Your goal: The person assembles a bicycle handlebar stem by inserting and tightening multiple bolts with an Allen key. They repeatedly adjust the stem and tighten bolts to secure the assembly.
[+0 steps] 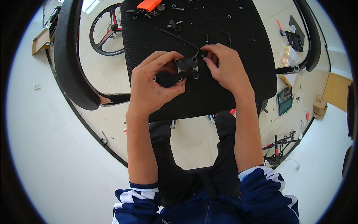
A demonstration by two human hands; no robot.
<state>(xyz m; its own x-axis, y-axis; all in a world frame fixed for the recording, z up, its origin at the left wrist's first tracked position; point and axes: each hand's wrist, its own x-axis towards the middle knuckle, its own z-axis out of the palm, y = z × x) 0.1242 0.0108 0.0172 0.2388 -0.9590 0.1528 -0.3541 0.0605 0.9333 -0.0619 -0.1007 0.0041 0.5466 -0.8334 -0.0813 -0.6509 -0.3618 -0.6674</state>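
Note:
My left hand [151,84] is closed around a black bicycle stem [186,68], thumb and fingers on its sides. Silver bolt heads show at the corners of its clamp face. A long L-shaped hex key [179,38] has its bent end at the upper right bolt; whether it sits in the bolt I cannot tell. Just right of the stem, my right hand [228,67] has its fingers pinched together over something small and dark, mostly hidden. Beyond that hand are a bolt [207,38] and a second hex key [226,37], both on the black chair seat [209,99].
An orange tool or case [150,5] lies at the seat's far edge, with several screws and washers around it. Padded armrests [69,56] flank the seat. On the floor are a spoked wheel [112,28], a green toolbox [285,100], a bicycle frame [279,149] and cardboard boxes [320,105].

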